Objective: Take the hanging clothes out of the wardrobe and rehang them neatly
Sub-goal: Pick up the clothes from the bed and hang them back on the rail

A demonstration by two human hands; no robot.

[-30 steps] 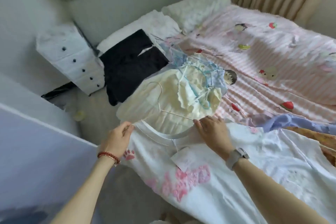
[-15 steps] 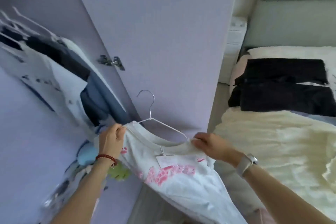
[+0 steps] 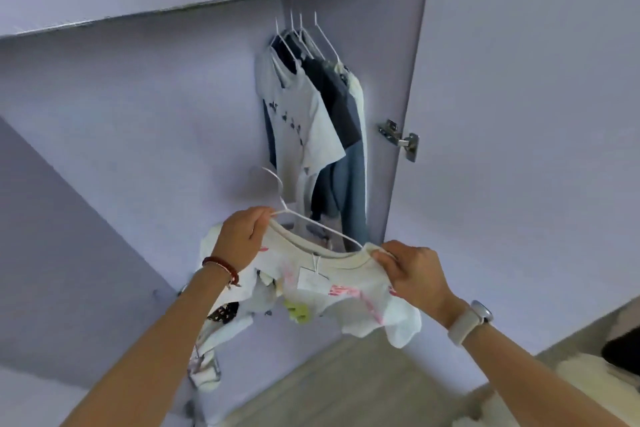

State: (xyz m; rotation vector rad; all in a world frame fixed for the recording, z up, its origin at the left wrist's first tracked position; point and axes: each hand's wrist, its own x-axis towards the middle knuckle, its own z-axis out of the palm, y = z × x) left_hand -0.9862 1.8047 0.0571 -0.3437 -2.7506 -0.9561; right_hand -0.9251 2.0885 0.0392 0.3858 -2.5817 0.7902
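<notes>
A white T-shirt with pink print and a paper tag sits on a thin white wire hanger. My left hand grips its left shoulder and my right hand grips its right shoulder, holding it up in front of the open lilac wardrobe. Inside, several garments hang on white hangers from the rail at the top: a pale printed tee in front, with dark grey, blue and cream pieces behind. The held hanger's hook points up and left, well below the rail.
The open wardrobe door stands at the right with a metal hinge. Other light clothes hang low behind my left wrist. Grey floor lies below, and the bed's edge with cream and black cloth is at the lower right.
I have lifted the white T-shirt on its hanger off the bed and turned with it to the wardrobe. Both hands keep their hold on its shoulders.
</notes>
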